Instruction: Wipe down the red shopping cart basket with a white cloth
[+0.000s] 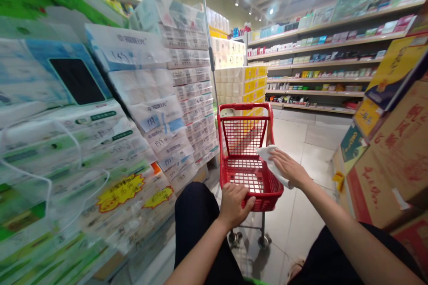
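A small red shopping cart [247, 205] with a grid basket stands on the floor between my knees. My left hand [235, 205] grips the cart's near rim at its left corner, fingers curled over the edge. At the cart's right side, a white cloth [276, 170] lies under my right hand [287, 167]. The fingers of that hand are together and press the cloth against the side rim. One end of the cloth sticks out past the fingertips over the basket. The basket's grid floor shows through, and the cart's wheels [264, 241] are visible below.
Stacked tissue packs [160, 120] rise close on the left, with a dark-screened phone [77, 81] and a white cable [78, 151] on them. Cardboard boxes [391, 156] line the right. Shelves of small goods [321, 60] stand behind, beyond the tiled floor [301, 213].
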Motion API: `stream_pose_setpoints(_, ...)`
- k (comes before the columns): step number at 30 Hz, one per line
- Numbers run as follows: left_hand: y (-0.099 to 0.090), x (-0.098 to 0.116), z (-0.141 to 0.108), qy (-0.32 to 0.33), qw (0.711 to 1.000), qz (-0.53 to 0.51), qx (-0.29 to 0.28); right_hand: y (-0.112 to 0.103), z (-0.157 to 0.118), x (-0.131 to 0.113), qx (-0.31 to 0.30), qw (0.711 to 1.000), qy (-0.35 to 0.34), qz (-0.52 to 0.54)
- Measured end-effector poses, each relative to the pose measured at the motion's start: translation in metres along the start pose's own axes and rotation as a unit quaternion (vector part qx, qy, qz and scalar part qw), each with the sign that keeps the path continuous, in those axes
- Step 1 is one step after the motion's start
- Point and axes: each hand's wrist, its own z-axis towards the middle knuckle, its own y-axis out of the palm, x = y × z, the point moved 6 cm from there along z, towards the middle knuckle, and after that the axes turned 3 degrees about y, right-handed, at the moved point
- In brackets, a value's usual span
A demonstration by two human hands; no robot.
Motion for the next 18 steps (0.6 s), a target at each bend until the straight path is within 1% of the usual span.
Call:
stream_pose_setpoints(2, -0.006, -0.015, 0.002, -0.003, 1.0, 0.003, 0.001, 0.002, -0.001, -0.015, 0.006, 1.0, -0.019, -0.013)
stream_pose_setpoints(4, -0.012, -0.037, 0.007, -0.004, 1.0, 0.005, -0.005, 0.002, -0.005, -0.036, 0.021, 0.999, -0.019, -0.028)
stream_pose_setpoints(6, -0.02, -0.063, 0.013, -0.016, 1.0, 0.015, -0.012, 0.003, -0.008, -0.062, 0.03, 0.999, -0.014, -0.036)
stream_pose_setpoints(8, -0.028, -0.087, 0.02, -0.042, 0.999, 0.032, -0.01, 0.005, -0.012, -0.09, 0.022, 0.999, -0.017, -0.033)
stream_pose_setpoints(10, -0.034, -0.101, 0.025, -0.067, 0.996, 0.05, 0.006, 0.007, -0.015, -0.114, 0.011, 0.999, -0.027, -0.026)
stream_pose_setpoints(11, -0.035, -0.101, 0.027, -0.074, 0.996, 0.056, 0.018, 0.007, -0.017, -0.124, 0.006, 0.999, -0.036, -0.024)
stream_pose_setpoints(12, -0.034, -0.097, 0.028, -0.073, 0.995, 0.06, 0.028, 0.008, -0.018, -0.132, 0.0, 0.999, -0.049, -0.023)
stream_pose_setpoints(14, -0.028, -0.079, 0.029, -0.058, 0.996, 0.061, 0.033, 0.008, -0.02, -0.141, -0.011, 0.996, -0.081, -0.026)
stream_pose_setpoints(16, -0.017, -0.056, 0.028, -0.033, 0.998, 0.059, 0.018, 0.008, -0.02, -0.141, -0.024, 0.994, -0.103, -0.035)
stream_pose_setpoints(18, -0.009, -0.038, 0.027, -0.026, 0.997, 0.067, 0.002, 0.007, -0.018, -0.127, -0.033, 0.993, -0.098, -0.052)
